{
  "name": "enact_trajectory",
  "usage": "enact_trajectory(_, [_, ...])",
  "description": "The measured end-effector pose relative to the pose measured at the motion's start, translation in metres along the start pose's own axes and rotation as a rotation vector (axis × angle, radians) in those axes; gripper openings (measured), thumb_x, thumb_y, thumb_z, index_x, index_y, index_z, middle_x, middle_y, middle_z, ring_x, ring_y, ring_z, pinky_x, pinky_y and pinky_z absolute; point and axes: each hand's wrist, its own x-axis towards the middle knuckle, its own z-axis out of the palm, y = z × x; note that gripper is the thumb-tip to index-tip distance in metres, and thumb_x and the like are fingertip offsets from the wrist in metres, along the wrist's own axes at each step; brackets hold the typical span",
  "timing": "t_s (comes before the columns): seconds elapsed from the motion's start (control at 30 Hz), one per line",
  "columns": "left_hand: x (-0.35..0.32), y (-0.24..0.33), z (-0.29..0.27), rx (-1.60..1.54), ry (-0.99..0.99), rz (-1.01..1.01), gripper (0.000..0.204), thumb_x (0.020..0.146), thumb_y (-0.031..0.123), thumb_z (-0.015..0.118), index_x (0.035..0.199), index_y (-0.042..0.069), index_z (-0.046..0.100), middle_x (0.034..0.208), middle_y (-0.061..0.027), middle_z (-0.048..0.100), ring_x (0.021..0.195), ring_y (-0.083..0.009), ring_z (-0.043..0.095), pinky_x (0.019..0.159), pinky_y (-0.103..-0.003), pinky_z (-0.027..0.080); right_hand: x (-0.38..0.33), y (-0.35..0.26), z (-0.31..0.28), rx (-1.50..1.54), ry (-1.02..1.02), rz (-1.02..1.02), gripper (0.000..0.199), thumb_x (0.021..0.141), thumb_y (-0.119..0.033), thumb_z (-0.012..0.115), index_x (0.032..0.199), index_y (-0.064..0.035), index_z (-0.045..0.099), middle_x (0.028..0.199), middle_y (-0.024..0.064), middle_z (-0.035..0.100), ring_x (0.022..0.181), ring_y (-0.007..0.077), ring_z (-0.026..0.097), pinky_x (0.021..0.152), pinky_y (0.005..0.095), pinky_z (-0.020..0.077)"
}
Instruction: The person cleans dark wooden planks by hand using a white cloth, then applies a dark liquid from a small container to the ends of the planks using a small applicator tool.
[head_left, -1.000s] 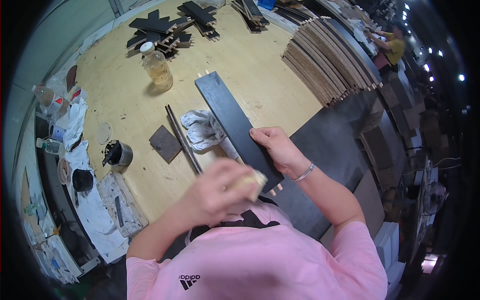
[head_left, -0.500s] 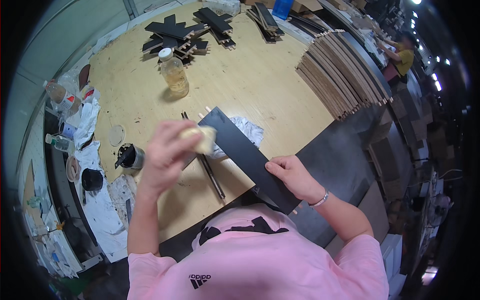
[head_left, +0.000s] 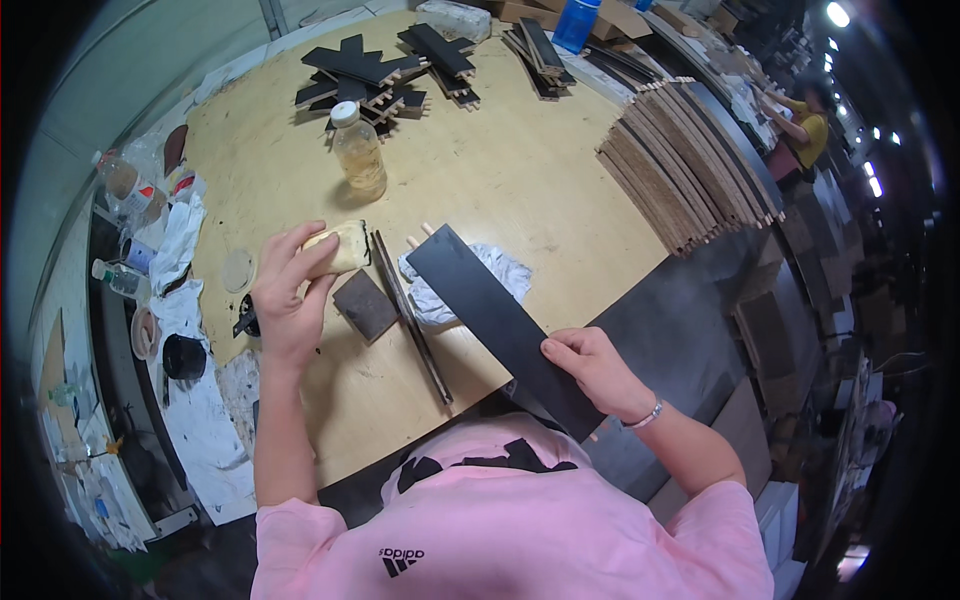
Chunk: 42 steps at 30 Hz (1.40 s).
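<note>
My left hand (head_left: 288,305) is closed on a cream sponge (head_left: 343,250) with a dark-stained edge, held above the table and apart from the panel. My right hand (head_left: 603,375) grips the near end of a long black board (head_left: 490,315), thumb on its top face. Wooden dowels stick out of both board ends. The board slants over the table's front edge. Partly beneath its far end lies a crumpled white cloth (head_left: 512,272). Between the sponge and the board are thin dark strips (head_left: 424,350) and a flat brown block (head_left: 366,306).
A capped bottle of yellowish liquid (head_left: 360,160) stands mid-table. Black doweled boards (head_left: 350,70) lie piled at the back; a tall row of boards (head_left: 690,165) stands at the right. A dark-stained cup (head_left: 250,316) is partly hidden by my left hand. A person (head_left: 805,130) works far right.
My left hand has moved the sponge away from the board's far end and slightly up, uncovering the brown block. The board has shifted slightly toward me and right in my right hand.
</note>
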Motion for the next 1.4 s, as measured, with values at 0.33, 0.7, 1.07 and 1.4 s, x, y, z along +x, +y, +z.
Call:
enact_trajectory(0.33, [-0.020,0.076,0.043,-0.477,-0.198,0.181,0.044,0.064,-0.006,0.074,0.107,0.006,0.072,0.114,-0.0142,0.066,0.104,-0.0310,0.060,0.083,-0.038,0.051,0.053,0.015,0.004,1.016,-0.331,0.302,0.033,0.103,-0.029,0.037,0.100,-0.0031,0.057,0.064,0.0037,0.049,0.053,0.0156,0.050,0.047,0.0299,0.0434])
enact_trajectory(0.7, [-0.001,0.079,0.067,-0.303,-0.260,0.299,0.037,0.069,-0.004,0.067,0.104,0.007,0.072,0.109,-0.0134,0.066,0.092,-0.0308,0.061,0.080,-0.039,0.050,0.053,0.045,0.017,1.474,-0.738,0.396,0.041,0.102,-0.035,0.033,0.102,-0.0037,0.060,0.081,0.0126,0.062,0.063,0.0238,0.059,0.053,0.0352,0.0485])
enact_trajectory(1.07, [0.022,0.017,0.063,-0.185,-0.202,0.189,0.044,0.065,-0.010,0.064,0.104,0.007,0.071,0.113,-0.0138,0.066,0.104,-0.0322,0.060,0.083,-0.042,0.052,0.024,0.029,0.019,1.097,-0.623,0.379,0.032,0.100,-0.028,0.035,0.099,-0.0028,0.054,0.063,0.0046,0.046,0.047,0.0152,0.046,0.041,0.0283,0.0386])
enact_trajectory(1.4, [0.014,-0.015,0.022,-0.181,-0.146,-0.131,0.043,0.068,-0.011,0.067,0.107,0.004,0.071,0.116,-0.0108,0.065,0.107,-0.0258,0.060,0.090,-0.034,0.051,0.008,0.028,0.029,1.096,-0.705,0.468,0.030,0.102,-0.025,0.037,0.093,0.0002,0.050,0.059,0.0038,0.045,0.044,0.0120,0.045,0.038,0.0237,0.0379])
